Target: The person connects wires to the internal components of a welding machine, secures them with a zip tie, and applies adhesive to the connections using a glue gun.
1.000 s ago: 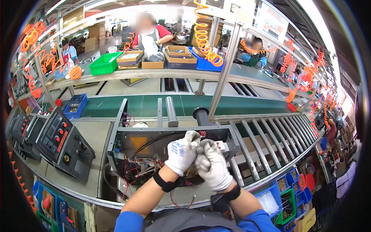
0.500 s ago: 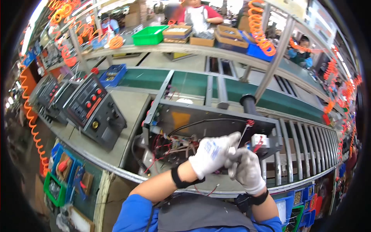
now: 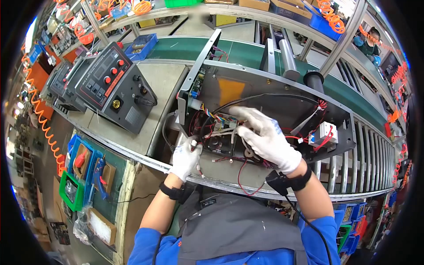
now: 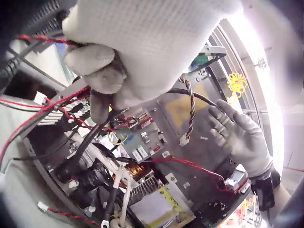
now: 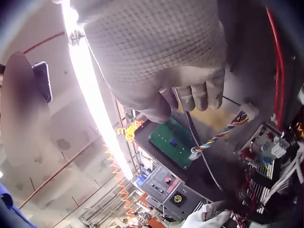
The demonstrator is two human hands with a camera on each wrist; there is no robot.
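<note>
An open metal machine chassis [image 3: 265, 84] lies in front of me, full of wires. My gloved left hand [image 3: 185, 154] is at its near left corner, fingers curled round a bunch of red and black wires [image 4: 71, 102]. My gloved right hand [image 3: 265, 139] reaches into the middle and pinches a black cable [image 5: 190, 128] between thumb and fingers. A striped multicolour lead with a white plug [image 4: 190, 111] hangs loose beside those fingers [image 4: 216, 111], above a green circuit board [image 4: 142, 142]. In the right wrist view the board [image 5: 173, 142] and the left hand [image 5: 204, 218] show below.
Black control units with red knobs [image 3: 112, 86] stand to the left on the bench. A green conveyor belt [image 3: 238, 51] runs behind and metal rollers [image 3: 375, 154] lie to the right. A white block with red wires [image 3: 324, 132] sits at the chassis's right end. Parts bins [image 3: 73, 190] hang at the lower left.
The hands were clasped together above the chassis. They have now parted and dropped into it, the left to the near corner wires, the right to the black cable. My view has tilted down.
</note>
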